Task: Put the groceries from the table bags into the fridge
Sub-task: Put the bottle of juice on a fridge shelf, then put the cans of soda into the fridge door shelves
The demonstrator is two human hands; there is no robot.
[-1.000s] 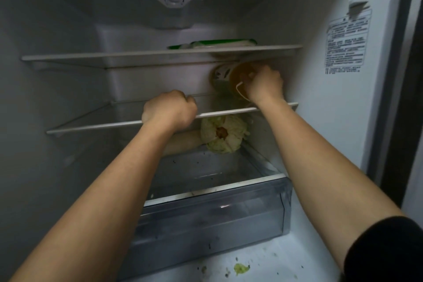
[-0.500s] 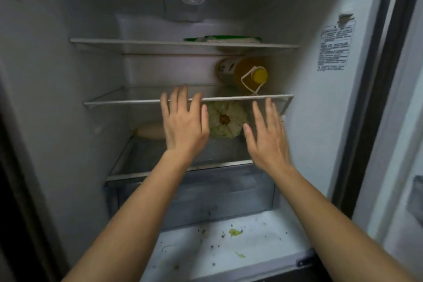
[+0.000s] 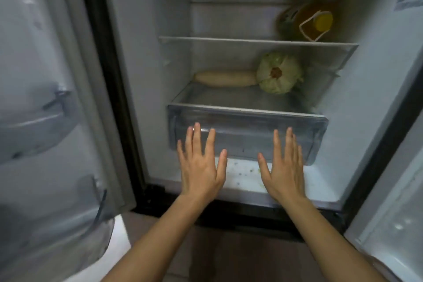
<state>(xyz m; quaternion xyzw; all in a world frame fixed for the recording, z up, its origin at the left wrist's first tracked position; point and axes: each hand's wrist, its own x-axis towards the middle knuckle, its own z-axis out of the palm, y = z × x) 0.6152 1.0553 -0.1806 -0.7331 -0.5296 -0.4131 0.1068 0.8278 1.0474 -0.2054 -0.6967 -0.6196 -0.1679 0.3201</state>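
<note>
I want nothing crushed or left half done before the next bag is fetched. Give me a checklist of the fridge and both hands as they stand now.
1. Left hand empty, fingers spread: ok.
2. Right hand empty, fingers spread: ok.
3. Oil bottle lying on its side on the middle shelf, cap toward the front; whether it leaks: cannot tell.
4. Cabbage and white radish resting on the drawer cover, clear of the shelf above: ok.
5. Crisper drawer pushed fully in: cannot tell.
6. Fridge floor clean: not ok, green scraps lie on it.
</note>
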